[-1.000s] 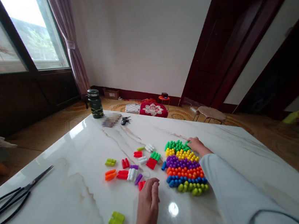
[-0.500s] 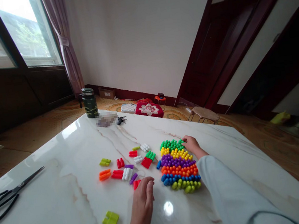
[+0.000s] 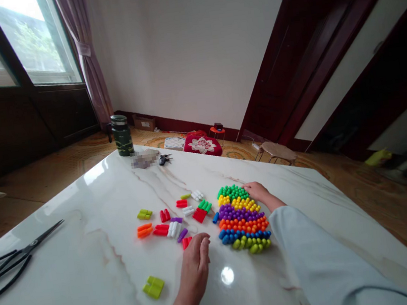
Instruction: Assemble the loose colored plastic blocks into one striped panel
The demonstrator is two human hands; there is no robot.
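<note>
A joined mat of colourful peg pieces (image 3: 242, 217) lies on the white marble table (image 3: 91, 267), banded green, yellow, purple, orange, blue and olive. My right hand (image 3: 256, 191) rests at its far right corner, fingers curled against the green row; whether it holds a piece is hidden. My left hand (image 3: 195, 263) lies flat and open on the table, fingertips beside a small red piece (image 3: 186, 242). Loose pieces are scattered left of the mat: orange (image 3: 144, 229), red (image 3: 160, 230), white (image 3: 172, 229), lime (image 3: 144, 213).
A lime piece (image 3: 153, 286) lies alone near my left wrist. Black scissors (image 3: 11, 263) lie at the table's left edge. A dark green jar (image 3: 121, 134), a blurred object and keys (image 3: 163, 159) sit at the far corner. A red cushion (image 3: 201, 145) and stool are on the floor.
My right hand has slid slightly along the mat's far edge over the green row. My left hand stays flat near the red piece. The view shifted a little.
</note>
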